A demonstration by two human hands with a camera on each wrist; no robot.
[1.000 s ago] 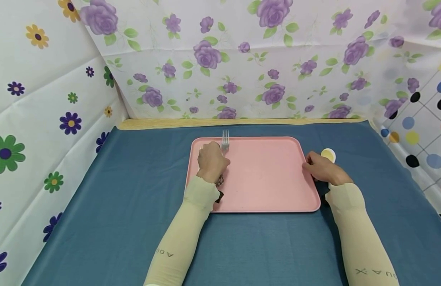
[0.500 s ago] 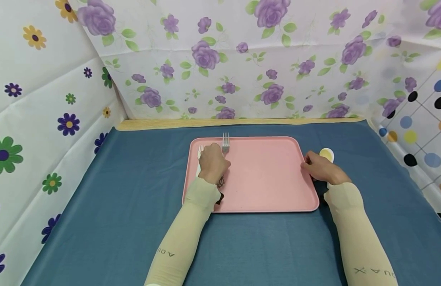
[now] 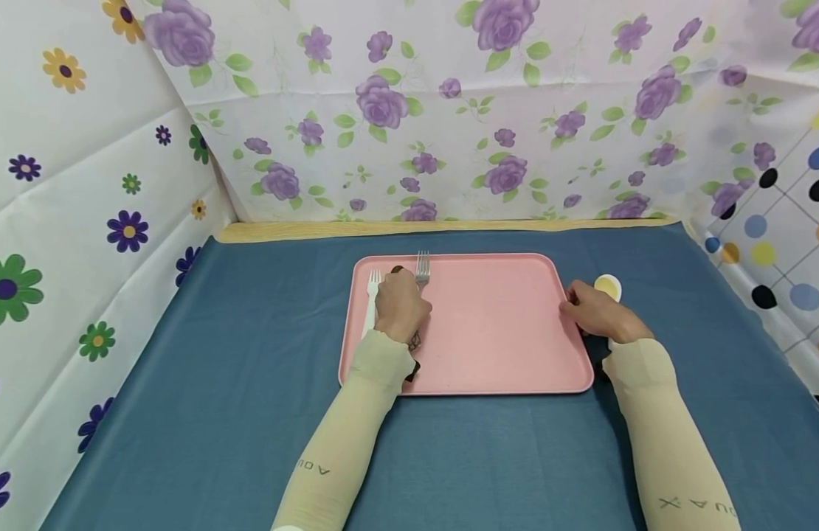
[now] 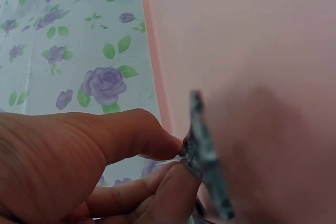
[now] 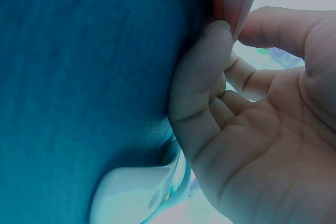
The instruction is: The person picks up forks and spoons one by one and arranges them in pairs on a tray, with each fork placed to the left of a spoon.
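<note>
My left hand (image 3: 401, 304) pinches a metal fork (image 3: 423, 267) over the left part of a pink tray (image 3: 489, 332); the tines point to the far side. In the left wrist view the fork's ornate handle end (image 4: 206, 156) shows blurred between thumb and fingers. A white fork (image 3: 372, 289) lies on the tray just left of this hand. A dark brown rounded tip (image 3: 398, 269) peeks out beyond the knuckles, the rest hidden. My right hand (image 3: 598, 310) grips the tray's right rim (image 5: 236, 1) between thumb and fingers.
Just past the right hand lies a white round piece with a yellow inside (image 3: 607, 286), partly hidden by the hand. Blue cloth (image 3: 263, 354) covers the table. Flowered sheets (image 3: 449, 133) rise at the back and left, a dotted one (image 3: 781, 243) at the right.
My left hand has moved slightly right and toward me, the metal fork with it. More of the white fork and a brown tip now show. The right hand stays at the rim.
</note>
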